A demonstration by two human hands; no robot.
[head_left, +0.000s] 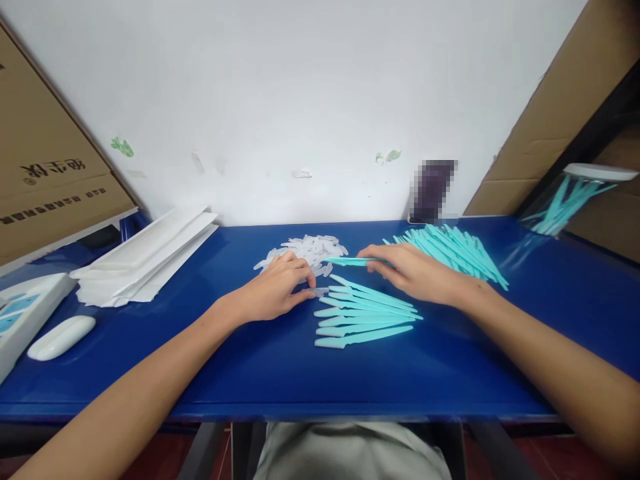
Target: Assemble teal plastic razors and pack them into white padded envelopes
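Observation:
My right hand (410, 270) pinches a teal plastic razor handle (347, 261), holding it level over the blue table (250, 360). My left hand (277, 287) rests curled beside a heap of small clear caps (307, 250); its fingertips pinch something small that I cannot make out. Between my hands lies a fanned row of several capped teal razors (363, 313). A larger pile of uncapped teal razors (453, 250) lies behind my right hand.
A stack of white paper sleeves (145, 260) lies at the left. A white oval object (61, 337) and a white box (20, 313) sit at the far left. Cardboard boxes (45, 167) flank both sides. A clear container of teal razors (570, 200) stands at the right.

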